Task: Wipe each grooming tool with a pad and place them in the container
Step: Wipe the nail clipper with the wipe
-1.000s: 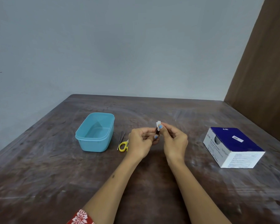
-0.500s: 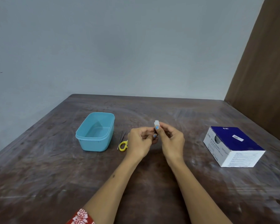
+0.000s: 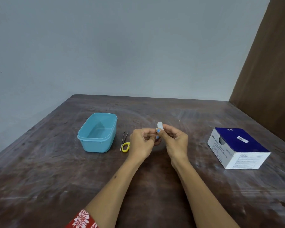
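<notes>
Holding both hands together above the middle of the surface (image 3: 40,186), you have your right hand (image 3: 175,142) pinching a small white pad (image 3: 160,125) between thumb and forefinger, its top poking up past the fingers (image 3: 158,130). Your left hand (image 3: 142,143) is curled closed against it, apparently around a small dark tool, though what that tool is I cannot tell, since the fingers hide nearly all of it. The pad looks light, thin and limp, so it probably needs folding around the tool and squeezing rather than pushing. Yellow-handled scissors (image 3: 125,146) and slim metal tweezers (image 3: 124,140) lie beside each other on the surface, just right of the blue container (image 3: 89,137), which shows nothing inside. Both look stiff, light and likely slippery when wet; take the scissors by the loops and the tweezers near the joined end. The alcohol swabs box (image 3: 238,147) sits well apart on your right.
</notes>
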Motion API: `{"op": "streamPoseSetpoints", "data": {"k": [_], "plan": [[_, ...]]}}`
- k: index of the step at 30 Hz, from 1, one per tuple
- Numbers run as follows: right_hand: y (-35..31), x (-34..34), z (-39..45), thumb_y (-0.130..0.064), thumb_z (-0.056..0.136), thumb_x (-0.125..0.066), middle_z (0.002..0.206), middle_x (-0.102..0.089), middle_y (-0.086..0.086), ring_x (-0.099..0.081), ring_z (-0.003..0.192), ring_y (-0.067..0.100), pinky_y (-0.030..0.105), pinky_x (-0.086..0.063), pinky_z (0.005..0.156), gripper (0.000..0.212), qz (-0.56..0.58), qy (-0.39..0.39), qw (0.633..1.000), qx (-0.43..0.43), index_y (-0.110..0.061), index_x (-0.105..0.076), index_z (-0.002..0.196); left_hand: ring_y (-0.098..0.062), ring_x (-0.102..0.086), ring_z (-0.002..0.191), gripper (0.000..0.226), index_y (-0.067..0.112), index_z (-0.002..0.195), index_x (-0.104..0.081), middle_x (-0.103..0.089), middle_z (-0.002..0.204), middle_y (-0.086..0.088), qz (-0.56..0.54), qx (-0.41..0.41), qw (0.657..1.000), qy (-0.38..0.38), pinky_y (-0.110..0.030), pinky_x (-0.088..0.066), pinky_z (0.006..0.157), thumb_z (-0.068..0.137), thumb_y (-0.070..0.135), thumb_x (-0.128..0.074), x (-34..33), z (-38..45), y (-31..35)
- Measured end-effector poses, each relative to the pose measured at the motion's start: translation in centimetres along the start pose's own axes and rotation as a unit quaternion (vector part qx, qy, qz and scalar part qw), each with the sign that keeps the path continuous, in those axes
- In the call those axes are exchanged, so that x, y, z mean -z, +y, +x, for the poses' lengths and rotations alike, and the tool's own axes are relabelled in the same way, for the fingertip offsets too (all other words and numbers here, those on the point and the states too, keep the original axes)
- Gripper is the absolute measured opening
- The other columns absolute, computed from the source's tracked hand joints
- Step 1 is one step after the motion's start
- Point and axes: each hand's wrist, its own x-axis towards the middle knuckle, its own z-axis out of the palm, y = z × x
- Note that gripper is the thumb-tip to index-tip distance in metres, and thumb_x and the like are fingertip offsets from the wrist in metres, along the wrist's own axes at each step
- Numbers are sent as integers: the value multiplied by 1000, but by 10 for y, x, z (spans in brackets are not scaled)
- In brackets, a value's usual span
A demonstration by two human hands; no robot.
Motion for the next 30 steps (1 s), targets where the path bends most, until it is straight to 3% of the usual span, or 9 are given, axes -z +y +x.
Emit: {"op": "streamPoseSetpoints", "data": {"k": [5, 10, 16, 20, 24, 28, 30], "plan": [[3, 1, 2, -14, 83, -69, 83, -73, 0, -69, 81, 10, 19, -51, 70, 14, -13, 12, 1000, 9, -10, -73, 95, -11, -69, 65, 23, -4, 102, -67, -70, 80, -11, -19, 4, 1000, -5, -26, -59, 69, 83, -13, -56, -2, -1, 2], [-1, 0, -2, -14, 80, -73, 74, -72, -3, -68, 70, 9, 16, -52, 66, 32, -67, 4, 996, 64, -24, -65, 110, -6, -69, 64, 25, -2, 102, -68, -70, 83, -12, -8, -7, 1000, -1, -20, -58, 66, 84, -13, -54, 1, -2, 4], [-9, -3, -11, -19, 86, -67, 80, -72, -6, -66, 69, -1, 11, -47, 57, 8, -104, 12, 985, 137, -20, -70, 94, -12, -70, 74, 28, -1, 106, -67, -71, 88, -13, -26, -10, 1000, 5, -24, -58, 71, 84, -13, -53, 2, -2, 5], [-4, -1, -7, -18, 82, -70, 92, -68, -16, -60, 95, 2, 15, -46, 79, 14, -166, 51, 970, 169, -27, -72, 92, -17, -70, 74, 26, -3, 105, -67, -70, 83, -10, -27, -2, 1000, 7, -26, -59, 72, 84, -13, -55, 1, -2, 5], [-4, 0, -5, -16, 81, -70, 83, -61, -24, -51, 95, 1, 23, -43, 87, 17, -209, 66, 962, 165, -28, -73, 92, -14, -69, 68, 23, -5, 102, -67, -69, 76, -7, -30, 11, 999, 5, -28, -59, 70, 83, -12, -57, -1, 1, 2], [2, 2, -1, -18, 86, -64, 95, -67, -3, -50, 89, -13, 5, -39, 79, 19, -222, 61, 963, 139, -29, -72, 99, -19, -70, 71, 23, -3, 102, -67, -70, 83, -14, -20, 9, 1000, 0, -28, -59, 70, 83, -11, -57, -2, -1, 3], [3, 2, 0, -19, 85, -66, 97, -69, -2, -51, 91, -13, 6, -40, 80, 19, -223, 54, 965, 129, -29, -72, 100, -21, -70, 72, 23, -3, 102, -68, -70, 81, -13, -18, 12, 1000, 8, -32, -59, 73, 83, -11, -57, -2, 0, 2]]}}
